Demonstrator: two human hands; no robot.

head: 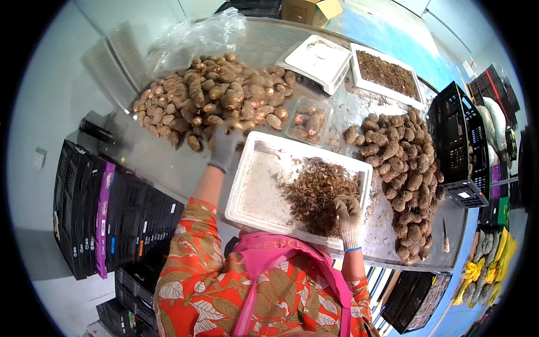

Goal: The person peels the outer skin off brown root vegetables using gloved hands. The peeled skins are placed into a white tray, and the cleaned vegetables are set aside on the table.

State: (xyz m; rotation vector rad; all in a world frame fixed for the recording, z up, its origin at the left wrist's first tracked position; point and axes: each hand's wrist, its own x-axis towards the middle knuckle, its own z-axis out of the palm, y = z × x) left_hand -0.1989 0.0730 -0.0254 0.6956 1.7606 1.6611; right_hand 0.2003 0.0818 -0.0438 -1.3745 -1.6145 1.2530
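Note:
My left hand (224, 145), in a grey glove, reaches to the near edge of a heap of small taro corms (227, 94). Motion blurs its fingers, and whether they hold a corm cannot be made out. In a white knitted glove, my right hand (350, 217) rests at the right side of a white foam tray (257, 181). Its curled fingers lie against brown fibrous peelings (318, 191) in that tray; the palm side is hidden. Just beyond the tray stands a clear plastic punnet (288, 130) with several trimmed corms.
Rough, hairy corms (404, 164) form a second heap at right, beside a black crate (452, 139). A knife (446, 240) lies near the table's right end. Farther back are a scale with a white tray (318, 54) and a foam tray of debris (387, 76). Stacked crates (126, 210) stand left.

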